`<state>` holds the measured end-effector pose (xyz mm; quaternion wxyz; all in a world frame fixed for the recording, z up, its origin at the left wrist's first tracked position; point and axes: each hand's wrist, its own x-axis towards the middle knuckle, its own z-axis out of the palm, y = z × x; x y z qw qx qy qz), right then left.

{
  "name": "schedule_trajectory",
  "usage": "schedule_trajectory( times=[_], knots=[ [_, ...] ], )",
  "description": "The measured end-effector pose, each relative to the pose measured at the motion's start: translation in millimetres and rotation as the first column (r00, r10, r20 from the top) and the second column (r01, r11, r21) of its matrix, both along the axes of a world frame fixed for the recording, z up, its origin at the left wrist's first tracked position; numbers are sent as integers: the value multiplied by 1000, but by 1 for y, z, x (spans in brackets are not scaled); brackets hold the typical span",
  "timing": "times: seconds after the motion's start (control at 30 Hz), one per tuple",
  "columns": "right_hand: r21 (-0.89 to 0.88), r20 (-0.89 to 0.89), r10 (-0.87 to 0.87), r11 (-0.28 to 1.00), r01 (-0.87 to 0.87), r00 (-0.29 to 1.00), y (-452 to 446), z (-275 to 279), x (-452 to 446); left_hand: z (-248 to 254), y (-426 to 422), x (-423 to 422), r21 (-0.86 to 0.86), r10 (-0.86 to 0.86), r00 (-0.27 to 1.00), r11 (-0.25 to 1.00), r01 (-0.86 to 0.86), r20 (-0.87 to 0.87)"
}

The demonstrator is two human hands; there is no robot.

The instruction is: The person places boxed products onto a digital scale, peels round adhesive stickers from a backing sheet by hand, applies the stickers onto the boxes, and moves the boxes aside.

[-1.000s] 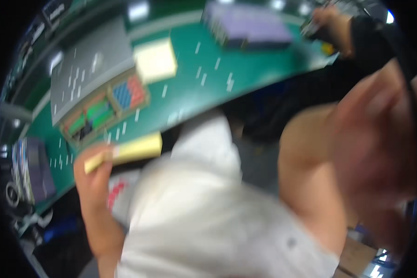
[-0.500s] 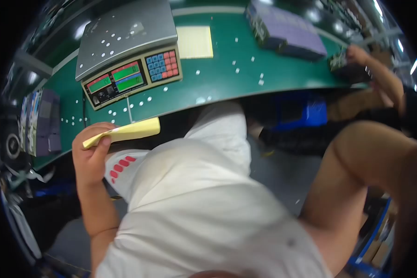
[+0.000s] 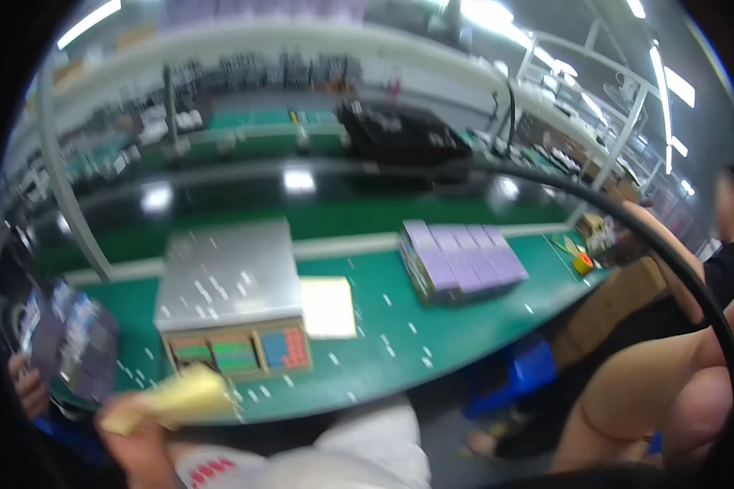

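Observation:
My left hand [image 3: 137, 436] is closed on a folded yellow paper [image 3: 189, 397], held in front of the table's near edge; both are blurred by motion. Just beyond it stands a counting scale [image 3: 228, 281] with a bare metal plate, lit displays and a blue and red keypad. A pale yellow sheet [image 3: 329, 308] lies to the right of the scale. Small white pieces are scattered on the scale and on the green table. My right arm [image 3: 656, 391] is bent up at the right side, and its hand is out of view.
Purple boxes [image 3: 465, 259] stand in a row on the table, with more boxes [image 3: 90, 350] at the left beside another person's hand [image 3: 29, 388]. A co-worker [image 3: 722, 261] is at the right. A blue stool [image 3: 514, 379] stands below; a black cable [image 3: 661, 244] arcs across.
The view has tilted up, bringing the back of the table and the room into sight. My left hand still holds the yellow paper. Another person's hand now shows at the left edge.

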<state>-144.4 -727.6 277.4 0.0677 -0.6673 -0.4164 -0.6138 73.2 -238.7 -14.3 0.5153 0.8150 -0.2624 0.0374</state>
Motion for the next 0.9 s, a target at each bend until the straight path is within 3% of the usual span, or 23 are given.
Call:
schedule_trajectory(
  times=[0.13, 0.57, 0.73, 0.9],
  knots=[
    [-10, 23, -43, 999, 44, 999, 7, 10, -10, -9, 0, 8, 11, 84, 993, 996, -84, -79],
    [85, 98, -76, 994, 68, 992, 3, -7, -23, 3, -9, 20, -54, 137, 989, 989, -139, -48],
    [141, 105, -7, 990, -8, 994, 10, -25, 11, 29, 2, 13, -174, 166, 985, 973, -155, 52],
    [277, 125, 122, 949, -153, 985, 32, -47, 54, 90, 39, -18, -430, 220, 943, 898, -96, 249]
  ],
)
